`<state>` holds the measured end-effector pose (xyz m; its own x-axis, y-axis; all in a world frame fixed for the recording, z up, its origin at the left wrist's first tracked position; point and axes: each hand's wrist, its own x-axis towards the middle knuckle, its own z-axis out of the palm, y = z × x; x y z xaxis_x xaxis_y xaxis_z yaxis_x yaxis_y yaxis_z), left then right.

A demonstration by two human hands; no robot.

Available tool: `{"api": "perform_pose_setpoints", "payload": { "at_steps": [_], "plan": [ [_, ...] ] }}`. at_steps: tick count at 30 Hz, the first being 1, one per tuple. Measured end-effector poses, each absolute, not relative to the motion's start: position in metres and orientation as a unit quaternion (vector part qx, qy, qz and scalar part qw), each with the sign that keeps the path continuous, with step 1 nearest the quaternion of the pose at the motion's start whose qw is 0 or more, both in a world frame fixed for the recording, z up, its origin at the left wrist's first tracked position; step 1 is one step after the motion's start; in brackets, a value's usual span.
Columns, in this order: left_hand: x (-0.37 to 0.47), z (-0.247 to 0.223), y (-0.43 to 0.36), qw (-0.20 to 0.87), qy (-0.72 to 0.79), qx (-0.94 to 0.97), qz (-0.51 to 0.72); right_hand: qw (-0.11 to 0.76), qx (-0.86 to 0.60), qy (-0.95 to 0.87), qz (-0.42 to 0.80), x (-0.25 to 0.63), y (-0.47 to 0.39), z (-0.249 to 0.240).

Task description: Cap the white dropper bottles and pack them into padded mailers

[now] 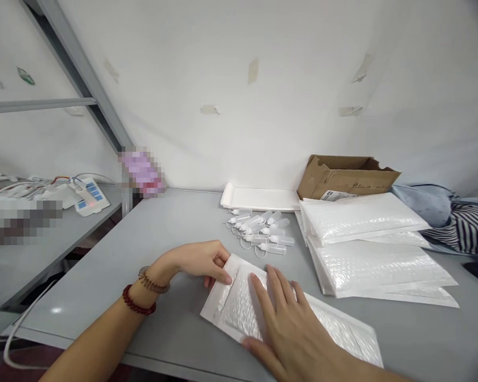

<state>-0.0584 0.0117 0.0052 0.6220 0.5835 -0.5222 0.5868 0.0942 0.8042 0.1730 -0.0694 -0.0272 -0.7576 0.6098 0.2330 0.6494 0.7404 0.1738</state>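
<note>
A white bubble mailer lies slanted on the grey table in front of me. At its upper left end, my left hand pinches the flap edge, thumb on top and fingers curled beneath. My right hand rests flat across the middle of the mailer with fingers spread. Just beyond it lies a group of small clear squeeze bottles with attached caps. To the right, several more bubble mailers are stacked in a loose pile.
Behind the bottles sits a strip of white folded paper or labels. An open cardboard box stands against the wall, with striped and blue cloth beside it. On the left are a metal frame post and a power strip with cables.
</note>
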Motion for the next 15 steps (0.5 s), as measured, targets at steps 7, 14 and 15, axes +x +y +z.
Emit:
{"api": "perform_pose_setpoints", "payload": {
  "at_steps": [7, 14, 15],
  "plan": [
    [-0.051, 0.001, 0.009, 0.683, 0.362, 0.631, 0.065, 0.136, -0.352, -0.917, -0.127, 0.156, -0.069, -0.037],
    [-0.041, 0.001, 0.011, 0.677, 0.4, 0.592, 0.176, 0.175, -0.37, -0.9, -0.15, 0.159, -0.059, -0.029],
    [-0.04, 0.002, 0.011, 0.666, 0.405, 0.597, 0.19, 0.177, -0.373, -0.899, -0.147, 0.159, -0.057, -0.026]
  ]
}}
